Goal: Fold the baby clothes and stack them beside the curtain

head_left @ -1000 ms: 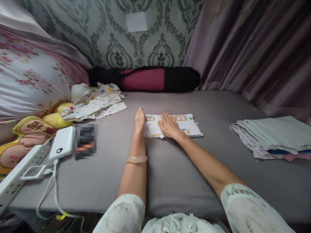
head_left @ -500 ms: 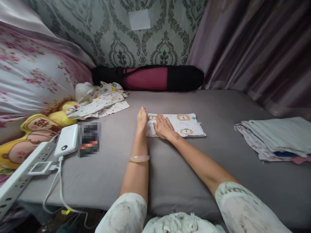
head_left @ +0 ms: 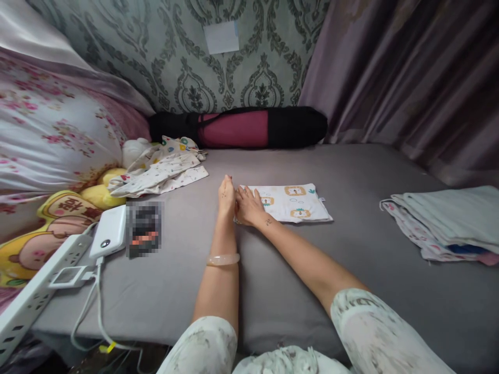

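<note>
A folded white cloth (head_left: 286,203) printed with orange lion faces lies flat on the grey bed sheet (head_left: 296,259). My right hand (head_left: 248,206) rests flat on the cloth's left end, palm down with its fingers stretched out. Against that left edge my left hand (head_left: 226,195) stands on its side, fingers extended and pointing away from me. The two hands are close together, and the left palm is hidden from view.
Folded clothes (head_left: 452,221) lie in a stack at the right. Left are crumpled printed clothes (head_left: 163,169), a yellow plush (head_left: 58,223), a white power bank (head_left: 109,231), a power strip (head_left: 42,280) and a blurred-out item (head_left: 145,228). A black and red bag (head_left: 234,129) lies along the wall.
My right hand has slid left across the cloth to its left end, close to my left hand. The left hand has stayed at the cloth's edge.
</note>
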The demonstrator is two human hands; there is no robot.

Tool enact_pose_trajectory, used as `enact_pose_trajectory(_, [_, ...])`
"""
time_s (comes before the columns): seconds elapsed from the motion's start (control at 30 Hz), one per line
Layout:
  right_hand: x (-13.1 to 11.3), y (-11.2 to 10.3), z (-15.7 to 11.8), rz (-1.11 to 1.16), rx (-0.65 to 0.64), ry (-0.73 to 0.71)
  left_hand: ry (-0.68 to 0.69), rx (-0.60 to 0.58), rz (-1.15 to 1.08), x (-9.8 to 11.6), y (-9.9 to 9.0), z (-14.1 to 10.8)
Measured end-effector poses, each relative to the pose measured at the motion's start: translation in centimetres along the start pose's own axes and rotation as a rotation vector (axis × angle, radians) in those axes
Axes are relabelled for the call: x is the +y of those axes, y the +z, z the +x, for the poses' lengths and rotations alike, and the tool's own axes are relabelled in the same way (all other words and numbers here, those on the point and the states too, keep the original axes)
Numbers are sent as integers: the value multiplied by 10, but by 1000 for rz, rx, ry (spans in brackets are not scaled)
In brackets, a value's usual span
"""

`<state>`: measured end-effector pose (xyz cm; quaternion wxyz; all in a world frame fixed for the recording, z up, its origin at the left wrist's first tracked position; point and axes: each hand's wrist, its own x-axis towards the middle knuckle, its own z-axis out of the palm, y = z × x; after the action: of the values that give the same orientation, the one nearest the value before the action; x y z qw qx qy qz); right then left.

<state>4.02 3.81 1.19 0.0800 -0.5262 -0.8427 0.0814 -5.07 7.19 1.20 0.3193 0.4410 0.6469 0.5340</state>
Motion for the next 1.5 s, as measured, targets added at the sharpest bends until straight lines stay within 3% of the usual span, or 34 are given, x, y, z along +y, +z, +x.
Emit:
enact_pose_trajectory(0.17, [2, 2, 0, 27, 8, -9, 15, -15, 42, -3, 0, 3])
enact_pose_trajectory(0.33, [20, -16, -7, 117, 3, -21, 80, -24, 67, -1, 4, -1])
enact_pose_trajectory(0.43, [46, -26, -18, 55, 55, 36, 158, -93, 248, 5, 12, -10])
enact_pose_trajectory(0.57, [80, -27, -32, -6, 14, 120, 323, -249, 596, 8, 31, -28])
enact_pose_trajectory(0.77, [94, -23, -40, -19, -63, 142, 392, -460, 993, 4, 46, -46])
enact_pose_trajectory(1.0, [121, -34, -61, -70, 9, 228, 377, -348, 1045, 1, 46, -52])
enact_pose_trajectory(1.27, [141, -33, -70, -13, -37, 238, 365, -352, 1065, -1, 49, -55])
enact_pose_trajectory(1.5, [167, -42, -91, -65, 1, 305, 370, -403, 1077, 1, 27, -50])
